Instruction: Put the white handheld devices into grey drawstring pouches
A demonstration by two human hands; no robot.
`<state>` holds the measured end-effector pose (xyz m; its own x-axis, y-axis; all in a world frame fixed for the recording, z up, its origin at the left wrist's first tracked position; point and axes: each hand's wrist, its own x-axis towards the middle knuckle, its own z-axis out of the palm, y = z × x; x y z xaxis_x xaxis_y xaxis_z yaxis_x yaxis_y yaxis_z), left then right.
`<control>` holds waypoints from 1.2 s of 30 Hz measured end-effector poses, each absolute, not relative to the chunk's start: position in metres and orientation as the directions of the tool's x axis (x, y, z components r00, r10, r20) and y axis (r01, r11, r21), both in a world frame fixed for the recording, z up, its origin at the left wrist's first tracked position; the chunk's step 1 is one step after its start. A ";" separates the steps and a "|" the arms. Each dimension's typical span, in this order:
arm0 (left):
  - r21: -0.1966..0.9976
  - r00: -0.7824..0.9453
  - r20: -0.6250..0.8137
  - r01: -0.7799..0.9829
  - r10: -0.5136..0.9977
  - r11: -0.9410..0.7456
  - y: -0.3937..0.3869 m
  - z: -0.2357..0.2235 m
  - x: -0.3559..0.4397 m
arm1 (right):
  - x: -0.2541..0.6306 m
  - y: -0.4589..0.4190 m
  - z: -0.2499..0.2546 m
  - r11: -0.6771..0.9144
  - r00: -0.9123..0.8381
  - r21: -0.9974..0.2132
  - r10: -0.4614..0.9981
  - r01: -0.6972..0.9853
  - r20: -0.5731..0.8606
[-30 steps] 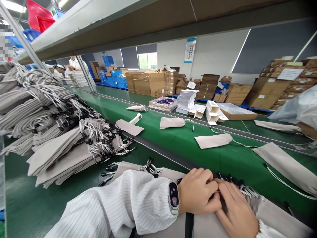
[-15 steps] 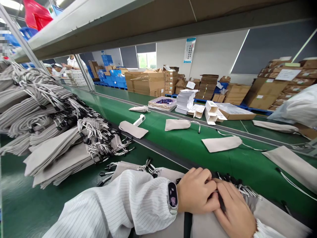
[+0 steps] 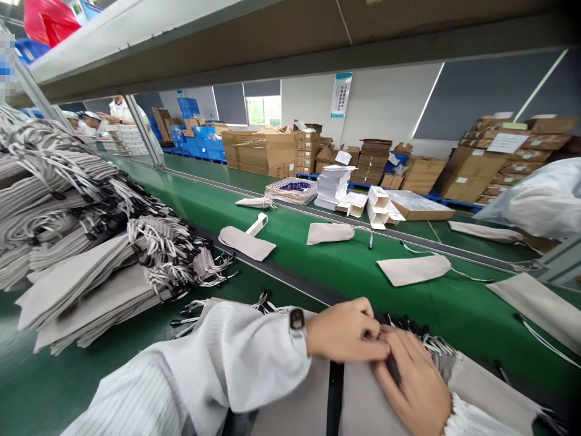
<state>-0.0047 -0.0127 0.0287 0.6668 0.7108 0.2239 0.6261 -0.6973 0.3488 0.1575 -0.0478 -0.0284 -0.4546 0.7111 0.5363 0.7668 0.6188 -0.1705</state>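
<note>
My left hand [image 3: 347,332] is curled in a loose fist, its fingers pinched at the cord end of a grey drawstring pouch [image 3: 390,406] that lies flat in front of me. My right hand [image 3: 411,378] presses on the same pouch, fingers together, touching the left hand's fingertips. Black cord ends and striped cords [image 3: 424,339] bunch just beyond both hands. A watch [image 3: 297,320] sits on my left wrist over a white striped sleeve.
A tall heap of grey pouches with striped cords [image 3: 77,230] fills the left. Single pouches [image 3: 413,269] and a small white device [image 3: 256,224] ride the green conveyor belt [image 3: 336,266]. White boxes [image 3: 381,209], paper stacks and cardboard cartons stand beyond. A white-sleeved person [image 3: 542,203] is at right.
The pouches on the belt have drifted to the right. My hands stay together on the pouch, and the view has shifted slightly left and down.
</note>
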 end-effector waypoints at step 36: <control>0.127 0.752 0.307 0.574 0.583 -0.809 -0.006 0.042 -0.020 | 0.150 -0.051 -0.026 0.560 -0.373 -0.323 0.789 0.763 0.488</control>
